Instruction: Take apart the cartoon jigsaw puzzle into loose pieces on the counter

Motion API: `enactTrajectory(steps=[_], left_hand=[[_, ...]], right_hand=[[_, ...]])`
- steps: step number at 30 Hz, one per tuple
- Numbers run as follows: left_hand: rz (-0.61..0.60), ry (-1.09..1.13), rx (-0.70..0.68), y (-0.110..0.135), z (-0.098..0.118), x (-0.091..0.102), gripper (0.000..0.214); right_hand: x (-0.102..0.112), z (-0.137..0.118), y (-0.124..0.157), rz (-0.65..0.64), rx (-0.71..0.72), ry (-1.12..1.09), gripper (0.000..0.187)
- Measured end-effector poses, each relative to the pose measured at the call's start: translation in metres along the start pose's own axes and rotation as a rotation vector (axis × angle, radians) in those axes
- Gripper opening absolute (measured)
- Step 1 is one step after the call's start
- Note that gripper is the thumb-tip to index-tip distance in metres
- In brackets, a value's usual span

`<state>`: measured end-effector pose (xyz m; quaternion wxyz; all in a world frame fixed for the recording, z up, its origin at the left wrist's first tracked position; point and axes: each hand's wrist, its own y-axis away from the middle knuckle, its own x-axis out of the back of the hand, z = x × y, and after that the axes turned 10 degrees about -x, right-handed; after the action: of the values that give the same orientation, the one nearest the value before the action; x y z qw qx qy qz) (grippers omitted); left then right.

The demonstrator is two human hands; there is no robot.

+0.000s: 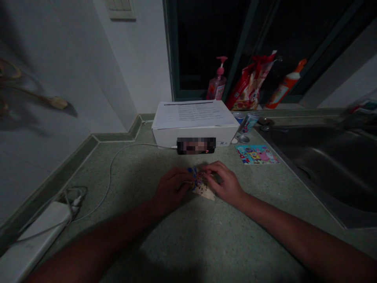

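Your left grip (172, 188) curls against the left side of a small blue, yellow and brown cluster of pieces (193, 173); whether its fingers close on any piece, you cannot tell. Your right grip (225, 181) is narrow, thumb and fingertips drawn together at the cluster's right side, though blur hides whether they pinch something. So the cluster lies between your two hands, above the speckled green bench (235, 243). A pale tan, flat piece with dark marks (206, 192) shows just below it, nearer you, beside your right thumb.
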<state>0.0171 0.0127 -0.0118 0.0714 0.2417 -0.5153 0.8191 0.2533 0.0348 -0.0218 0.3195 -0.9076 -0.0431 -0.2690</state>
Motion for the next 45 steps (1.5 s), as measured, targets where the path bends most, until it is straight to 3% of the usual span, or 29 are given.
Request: enactTrajectory(steps=[4, 8, 10, 14, 19, 24, 34, 41, 45], left_hand=[[0.011, 0.005, 0.002, 0.000, -0.001, -0.001, 0.010], [0.048, 0.031, -0.042, -0.005, 0.004, 0.002, 0.010], [0.033, 0.053, -0.078, -0.008, 0.008, 0.004, 0.010], [0.025, 0.053, -0.098, -0.009, 0.012, 0.004, 0.012], [-0.003, 0.020, 0.073, -0.001, 0.006, -0.002, 0.011], [-0.067, 0.032, 0.228, 0.004, 0.000, -0.009, 0.010], [-0.097, 0.013, 0.315, 0.004, -0.004, -0.010, 0.013], [-0.134, 0.026, 0.227, 0.002, -0.002, -0.009, 0.015], [-0.100, 0.026, 0.199, 0.002, 0.001, -0.009, 0.015]], right_hand=[[0.001, 0.000, 0.000, -0.030, -0.012, 0.012, 0.021], [-0.001, -0.001, 0.001, -0.202, -0.040, 0.028, 0.061], [-0.003, -0.002, 0.003, -0.230, -0.054, 0.036, 0.069], [-0.007, -0.004, 0.006, -0.213, -0.067, 0.014, 0.052], [-0.005, -0.003, 0.006, -0.122, -0.055, 0.009, 0.030], [-0.003, -0.004, 0.003, -0.022, -0.018, 0.034, 0.023], [-0.005, -0.003, 0.006, -0.038, 0.100, 0.035, 0.032], [-0.005, -0.004, 0.005, -0.112, 0.065, 0.050, 0.035], [-0.004, -0.008, 0.003, -0.194, 0.040, 0.114, 0.048]])
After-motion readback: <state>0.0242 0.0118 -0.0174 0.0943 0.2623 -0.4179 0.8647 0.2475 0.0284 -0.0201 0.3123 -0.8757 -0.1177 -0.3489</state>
